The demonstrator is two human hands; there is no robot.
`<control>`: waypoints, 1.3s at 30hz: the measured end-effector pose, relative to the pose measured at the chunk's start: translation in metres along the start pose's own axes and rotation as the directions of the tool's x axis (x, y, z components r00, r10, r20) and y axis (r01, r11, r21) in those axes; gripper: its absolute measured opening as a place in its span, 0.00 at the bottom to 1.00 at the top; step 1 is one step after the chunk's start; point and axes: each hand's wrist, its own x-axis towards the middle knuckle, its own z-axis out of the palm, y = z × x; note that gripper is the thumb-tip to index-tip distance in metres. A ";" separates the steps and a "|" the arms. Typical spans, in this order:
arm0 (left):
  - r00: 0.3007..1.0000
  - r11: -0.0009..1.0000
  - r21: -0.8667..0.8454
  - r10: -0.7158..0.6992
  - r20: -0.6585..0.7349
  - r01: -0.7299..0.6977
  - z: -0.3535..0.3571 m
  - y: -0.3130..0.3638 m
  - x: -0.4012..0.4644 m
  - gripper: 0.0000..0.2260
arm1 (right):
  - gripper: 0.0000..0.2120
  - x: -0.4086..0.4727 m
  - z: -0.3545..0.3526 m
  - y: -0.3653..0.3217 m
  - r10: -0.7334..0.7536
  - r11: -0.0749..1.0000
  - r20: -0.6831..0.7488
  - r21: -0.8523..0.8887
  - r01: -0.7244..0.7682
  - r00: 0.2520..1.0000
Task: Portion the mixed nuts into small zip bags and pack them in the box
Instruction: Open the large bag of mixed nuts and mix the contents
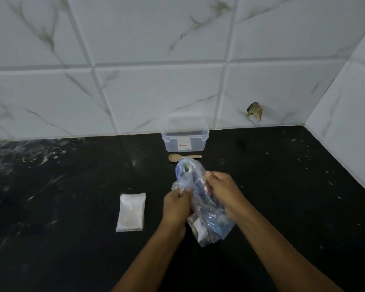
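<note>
Both hands grip a crumpled clear-and-blue plastic bag (pixel 202 203) over the middle of the black desk (pixel 282 186): left hand (pixel 176 207) fingers curled on its left side, right hand (pixel 223 192) pinching its upper right. A clear box (pixel 185 138) stands at the back edge, a wooden spoon (pixel 175 158) just before it. A stack of small zip bags (pixel 131 211) lies left, bare desk beyond.

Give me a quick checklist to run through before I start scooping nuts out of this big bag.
1. Big crinkled clear plastic bag with blue print held firmly: ok, left hand and right hand both grip it.
2. Bag mouth open: cannot tell, the plastic is bunched.
3. Small wooden spoon within reach: ok, lying on the black counter just behind the bag.
4. Clear rectangular plastic box ready: ok, lid off, against the tiled wall.
5. Small zip bags to hand: ok, flat clear packet lies left of the hands.
6. A hand free for the spoon: not ok.
</note>
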 end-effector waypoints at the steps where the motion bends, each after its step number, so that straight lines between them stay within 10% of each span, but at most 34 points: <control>1: 0.997 0.991 -0.116 -0.068 0.040 0.072 -0.005 0.003 0.004 0.09 | 0.17 0.003 -0.009 0.001 0.078 0.988 -0.039 0.134 -0.072 0.996; 5: 0.940 0.828 -0.447 -0.270 0.209 0.337 -0.043 0.012 0.026 0.12 | 0.14 0.013 -0.048 0.010 0.353 0.760 -0.051 0.597 -0.255 0.934; 9: 0.902 0.789 -0.440 -0.347 0.256 0.428 -0.044 -0.003 0.033 0.15 | 0.14 0.014 -0.046 0.027 0.338 0.700 -0.015 0.673 -0.240 0.941; 14: 0.996 0.993 0.081 -0.089 -0.030 0.091 -0.041 -0.013 0.033 0.14 | 0.08 0.012 -0.040 0.046 0.170 0.981 -0.244 0.136 -0.140 0.955; 17: 0.961 0.815 0.521 0.274 0.038 -0.253 -0.042 -0.011 0.035 0.15 | 0.09 0.012 -0.042 0.039 -0.087 0.983 -0.233 -0.178 0.045 0.969; 20: 0.940 0.599 0.734 0.297 0.168 -0.320 -0.028 -0.005 0.045 0.09 | 0.10 0.017 -0.034 0.032 -0.164 0.894 -0.053 -0.429 0.126 0.985; 23: 0.943 0.619 0.718 0.290 0.166 -0.317 -0.017 -0.002 0.048 0.09 | 0.07 0.024 -0.023 0.039 -0.220 0.830 -0.055 -0.536 0.157 0.974; 28: 0.994 0.973 0.220 -0.079 0.070 0.062 -0.020 0.016 0.055 0.14 | 0.16 0.019 -0.028 0.029 0.025 1.000 -0.125 0.014 -0.024 0.992; 32: 0.951 0.962 -0.073 -0.245 0.187 0.262 -0.024 0.028 0.064 0.17 | 0.10 0.016 -0.031 0.022 0.088 0.921 -0.098 0.387 -0.044 0.991; 36: 0.992 0.988 0.150 -0.065 0.109 0.048 -0.022 0.027 0.071 0.14 | 0.09 0.020 -0.032 0.034 0.032 0.976 -0.203 0.216 0.013 0.979; 39: 0.978 0.813 0.557 0.209 -0.005 -0.171 -0.032 0.013 0.068 0.12 | 0.10 0.018 -0.034 0.054 0.103 0.994 -0.139 0.054 -0.096 0.985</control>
